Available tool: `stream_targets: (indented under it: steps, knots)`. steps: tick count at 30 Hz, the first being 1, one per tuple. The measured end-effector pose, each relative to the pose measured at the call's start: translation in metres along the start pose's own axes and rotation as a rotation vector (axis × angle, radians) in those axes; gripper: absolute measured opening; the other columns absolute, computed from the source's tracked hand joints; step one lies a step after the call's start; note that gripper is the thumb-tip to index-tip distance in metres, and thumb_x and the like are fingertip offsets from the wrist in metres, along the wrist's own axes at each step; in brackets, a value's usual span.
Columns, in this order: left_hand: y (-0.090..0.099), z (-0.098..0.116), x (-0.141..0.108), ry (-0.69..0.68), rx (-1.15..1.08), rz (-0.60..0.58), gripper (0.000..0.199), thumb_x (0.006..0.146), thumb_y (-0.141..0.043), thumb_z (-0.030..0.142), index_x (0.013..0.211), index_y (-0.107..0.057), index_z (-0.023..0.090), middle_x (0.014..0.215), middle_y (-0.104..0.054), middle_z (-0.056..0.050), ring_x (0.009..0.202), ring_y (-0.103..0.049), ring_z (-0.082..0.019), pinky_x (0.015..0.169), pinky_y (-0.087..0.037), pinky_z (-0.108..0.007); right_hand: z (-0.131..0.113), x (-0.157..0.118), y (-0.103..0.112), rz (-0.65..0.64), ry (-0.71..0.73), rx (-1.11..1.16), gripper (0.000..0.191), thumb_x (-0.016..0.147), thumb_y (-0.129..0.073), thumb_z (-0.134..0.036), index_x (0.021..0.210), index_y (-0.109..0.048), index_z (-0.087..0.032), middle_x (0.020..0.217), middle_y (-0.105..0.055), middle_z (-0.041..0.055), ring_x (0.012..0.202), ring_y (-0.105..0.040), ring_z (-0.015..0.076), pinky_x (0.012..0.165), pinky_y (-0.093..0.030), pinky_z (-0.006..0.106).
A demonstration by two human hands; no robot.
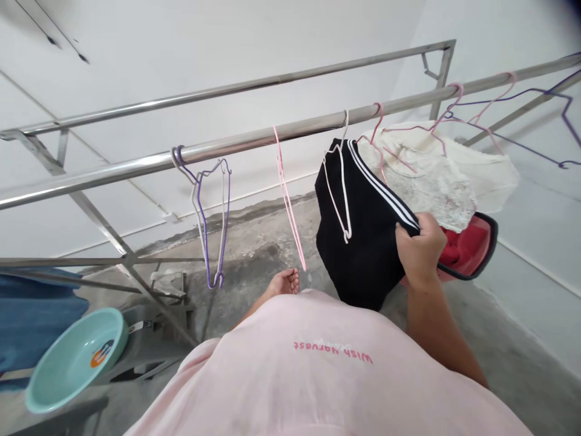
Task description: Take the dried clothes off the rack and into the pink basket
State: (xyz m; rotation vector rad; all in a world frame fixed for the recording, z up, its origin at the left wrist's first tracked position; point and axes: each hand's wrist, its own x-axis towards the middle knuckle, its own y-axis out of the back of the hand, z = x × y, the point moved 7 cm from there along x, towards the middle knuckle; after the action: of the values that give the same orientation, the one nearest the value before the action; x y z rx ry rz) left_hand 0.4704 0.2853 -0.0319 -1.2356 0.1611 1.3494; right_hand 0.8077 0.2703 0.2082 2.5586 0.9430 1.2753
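body: pale pink T-shirt (pixel 318 387) | sleeve: short, same pink (pixel 200 369) | print: red "Wish Harvest" lettering (pixel 333 352), upside down, below and left of right fingers (pixel 408 233) | forearms: bare

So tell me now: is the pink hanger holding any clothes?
No, the pink hanger hangs bare from the steel rail.

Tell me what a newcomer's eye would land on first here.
A black garment with white stripes dominates the centre right, pinched by the right hand under a steel drying rail. A pink wire hanger and a purple one dangle from that rail. A teal bowl sits at lower left.
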Motion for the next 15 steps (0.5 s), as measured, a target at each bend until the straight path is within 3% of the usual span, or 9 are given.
stream_targets:
  steps: [4, 8, 11, 15]
  knots:
    - [-0.002, -0.001, -0.002, -0.003, 0.024, 0.005, 0.017, 0.094, -0.049, 0.015, 0.081, -0.060, 0.012, 0.057, -0.063, 0.000, 0.046, -0.061, -0.012, 0.052, -0.046, -0.026, 0.012, -0.002, 0.010, 0.155, 0.037, -0.102, 0.013, 0.071, -0.049, -0.014, 0.073, -0.062, -0.018, 0.075, -0.062, 0.0061, 0.079, -0.059, 0.0234, 0.079, -0.046, 0.037]
    - [-0.006, -0.001, -0.003, -0.007, 0.063, 0.024, 0.019, 0.096, -0.046, 0.015, 0.082, -0.059, 0.012, 0.056, -0.062, 0.001, 0.045, -0.060, -0.011, 0.052, -0.046, -0.025, 0.025, -0.011, 0.004, 0.148, -0.073, 0.096, 0.012, 0.069, -0.052, -0.016, 0.073, -0.064, -0.017, 0.073, -0.062, 0.0033, 0.075, -0.058, 0.0188, 0.075, -0.046, 0.033]
    - [-0.009, -0.001, -0.004, -0.020, 0.113, 0.030, 0.020, 0.096, -0.045, 0.015, 0.081, -0.058, 0.013, 0.055, -0.061, 0.002, 0.044, -0.059, -0.009, 0.052, -0.046, -0.024, 0.034, -0.024, -0.014, 0.055, -0.270, 0.320, 0.012, 0.064, -0.056, -0.019, 0.074, -0.063, -0.017, 0.071, -0.061, 0.0001, 0.071, -0.056, 0.0147, 0.070, -0.044, 0.028]
    - [-0.014, -0.002, -0.004, -0.069, 0.209, -0.002, 0.009, 0.091, -0.056, 0.016, 0.083, -0.059, 0.013, 0.060, -0.062, 0.002, 0.046, -0.059, -0.009, 0.051, -0.044, -0.022, 0.045, -0.047, -0.046, -0.051, -0.697, 0.742, 0.024, 0.052, -0.068, -0.024, 0.072, -0.056, -0.019, 0.061, -0.053, -0.0055, 0.059, -0.049, 0.0102, 0.059, -0.040, 0.023]
